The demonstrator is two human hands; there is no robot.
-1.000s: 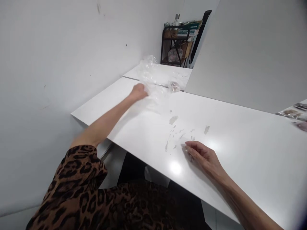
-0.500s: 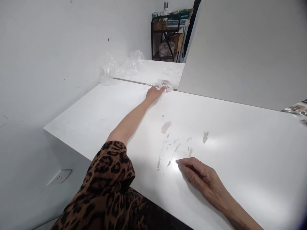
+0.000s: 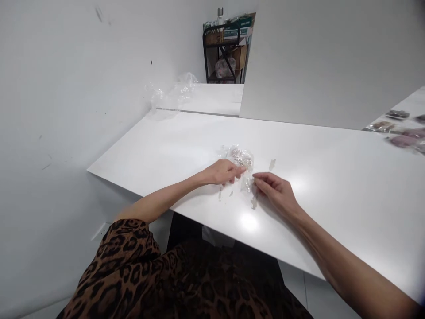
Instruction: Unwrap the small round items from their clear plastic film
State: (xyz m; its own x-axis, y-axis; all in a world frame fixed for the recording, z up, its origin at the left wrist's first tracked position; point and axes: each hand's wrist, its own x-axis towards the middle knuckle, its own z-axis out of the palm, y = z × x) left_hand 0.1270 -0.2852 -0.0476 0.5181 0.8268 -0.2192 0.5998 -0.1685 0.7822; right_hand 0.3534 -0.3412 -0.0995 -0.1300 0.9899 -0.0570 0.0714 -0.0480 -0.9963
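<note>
Packet of crinkled clear plastic lies on the table; left hand touches its near side; right hand, fingertips nearly together, is at its edge; whether either grips, I cannot tell.

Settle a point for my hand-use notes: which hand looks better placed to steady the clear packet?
Probably the left hand: an outstretched finger overlaps the clear packet at its near edge. The right hand has its fingertips close by; whether they touch is unclear.

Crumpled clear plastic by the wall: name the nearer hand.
Left. The left hand is in front, rightward of the crumpled clear plastic; the right hand is farther rightward.
</note>
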